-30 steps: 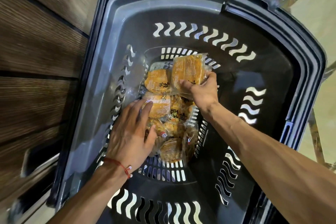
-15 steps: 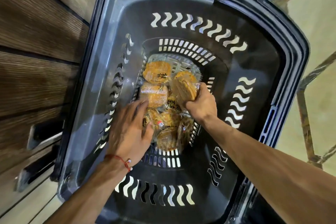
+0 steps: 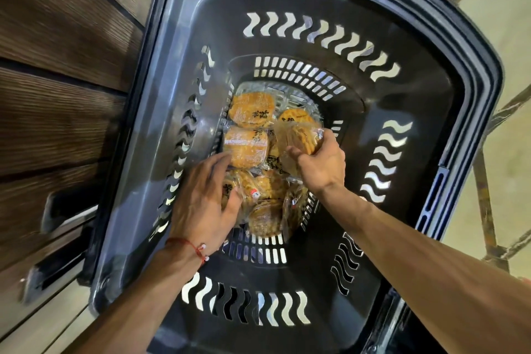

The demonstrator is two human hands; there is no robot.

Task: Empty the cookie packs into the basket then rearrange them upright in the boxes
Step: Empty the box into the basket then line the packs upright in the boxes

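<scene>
Lowered since a second ago, the right hand (image 3: 319, 164) now grips one cookie pack (image 3: 298, 138), tilted on edge over the pile (image 3: 267, 210) at the basket (image 3: 402, 123) bottom. Left hand (image 3: 201, 204) rests spread-fingered on the pile, apparently holding nothing; its fingertips are blurred.

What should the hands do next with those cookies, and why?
Probably lift the right hand out of the basket, since it already grips one cookie pack. The other packs lie loose on the basket floor; the left hand lies open over them.
</scene>
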